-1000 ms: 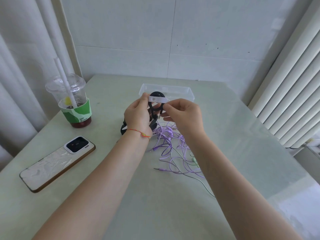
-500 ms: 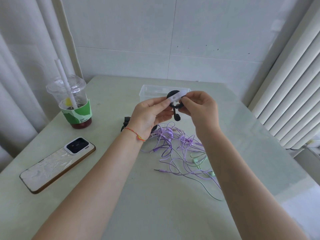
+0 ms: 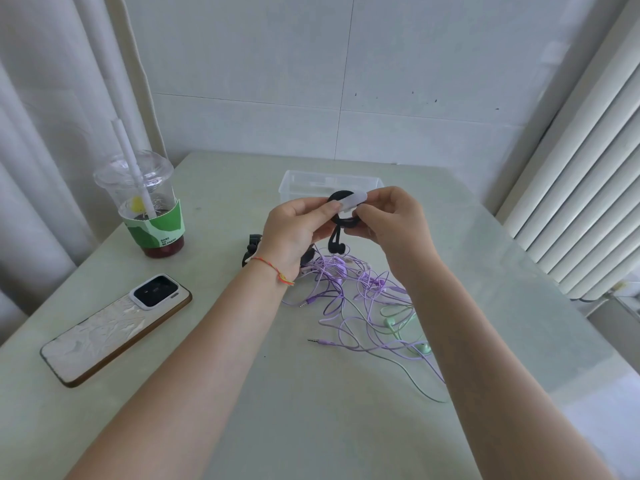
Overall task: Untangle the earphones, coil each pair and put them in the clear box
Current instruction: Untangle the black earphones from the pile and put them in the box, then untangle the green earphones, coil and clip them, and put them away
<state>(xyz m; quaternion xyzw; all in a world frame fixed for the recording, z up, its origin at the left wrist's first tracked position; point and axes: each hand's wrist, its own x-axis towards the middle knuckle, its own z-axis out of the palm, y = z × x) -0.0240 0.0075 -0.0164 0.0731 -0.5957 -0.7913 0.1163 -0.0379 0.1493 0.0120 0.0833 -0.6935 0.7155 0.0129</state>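
Observation:
I hold a coiled pair of black earphones (image 3: 341, 221) in the air, just in front of the clear box (image 3: 294, 185). A pale strip (image 3: 351, 202) crosses the coil. My left hand (image 3: 298, 226) pinches the coil and strip from the left. My right hand (image 3: 391, 216) pinches them from the right. One black earbud hangs down below the coil. Under my hands a tangle of purple earphones (image 3: 346, 289) and mint green earphones (image 3: 398, 323) lies on the table. More black earphones (image 3: 251, 249) peek out behind my left wrist.
An iced drink cup (image 3: 149, 206) with a straw stands at the left. A phone (image 3: 114, 327) lies face down near the left front. Curtains hang on the left, a white radiator runs along the right, and the tiled wall is right behind the table.
My hands have carried the black coil a little to the right and toward the box. The pale strip now lies across the coil's top. The tangle on the table has not moved.

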